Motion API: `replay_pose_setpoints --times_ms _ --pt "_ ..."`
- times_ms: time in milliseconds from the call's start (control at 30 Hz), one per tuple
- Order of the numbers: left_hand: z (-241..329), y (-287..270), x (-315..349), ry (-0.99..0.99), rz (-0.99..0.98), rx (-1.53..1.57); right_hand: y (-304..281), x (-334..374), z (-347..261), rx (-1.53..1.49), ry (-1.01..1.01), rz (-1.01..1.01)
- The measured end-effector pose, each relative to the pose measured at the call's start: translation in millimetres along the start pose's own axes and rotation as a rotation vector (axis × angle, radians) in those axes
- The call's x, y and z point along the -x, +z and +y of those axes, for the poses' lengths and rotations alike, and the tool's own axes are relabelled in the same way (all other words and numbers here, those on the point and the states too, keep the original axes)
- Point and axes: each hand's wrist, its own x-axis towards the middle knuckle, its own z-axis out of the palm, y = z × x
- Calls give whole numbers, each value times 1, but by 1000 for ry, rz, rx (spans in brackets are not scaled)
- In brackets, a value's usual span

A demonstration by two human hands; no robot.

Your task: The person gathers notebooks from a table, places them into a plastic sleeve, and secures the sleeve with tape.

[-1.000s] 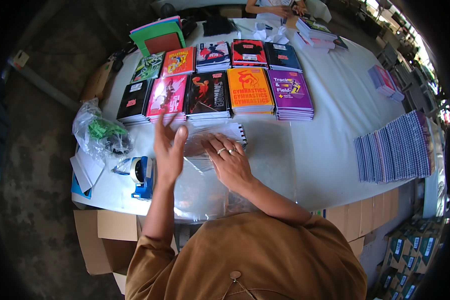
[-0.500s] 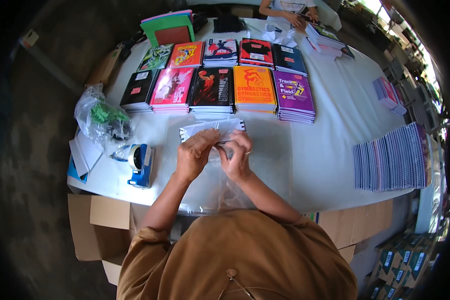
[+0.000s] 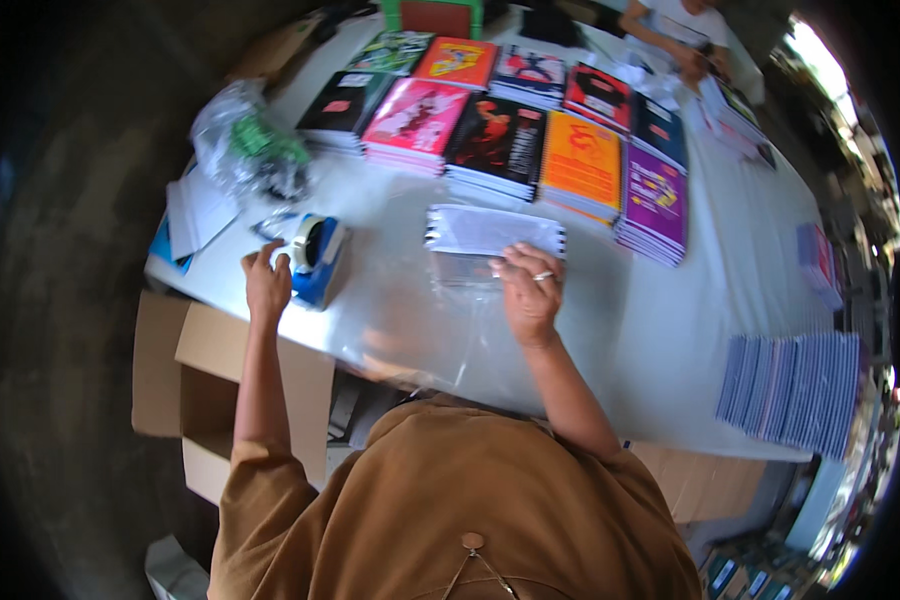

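Over the table's left part, my left hand [image 3: 268, 282] reaches to the blue tape dispenser [image 3: 320, 278], its fingers bent and apart beside the clear tape roll [image 3: 308, 240]. No tape shows between those fingers. A stack of white-paged notebooks [image 3: 492, 230], with dark binding marks at both ends, lies under clear plastic near the middle. My right hand [image 3: 532, 295], wearing a ring, has its fingers together on the plastic wrap [image 3: 465, 268] at the stack's near right edge. The loose part of the wrap spreads toward the table's front edge.
Two rows of colourful notebooks [image 3: 582, 160] lie beyond the wrapped stack. A plastic bag with green contents [image 3: 260, 145] sits left. Another long notebook stack [image 3: 790, 390] is at right. A cardboard box [image 3: 210, 345] stands below the front edge. Another person [image 3: 685, 35] works at the far right.
My left hand has left the stack and swung left to the tape dispenser. My right hand stays at the wrap. The whole view has turned and shifted.
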Motion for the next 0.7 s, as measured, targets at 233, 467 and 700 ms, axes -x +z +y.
replay_pose_setpoints --times_ms 233,467,700 --pt "-34 -11 -19 -566 -892 326 0 -1 2 23 -15 -34" --pt "-92 -25 53 -424 -929 1544 3 3 7 46 -26 -23" --pt "-78 -2 23 -378 128 329 4 0 5 18 -48 -10"
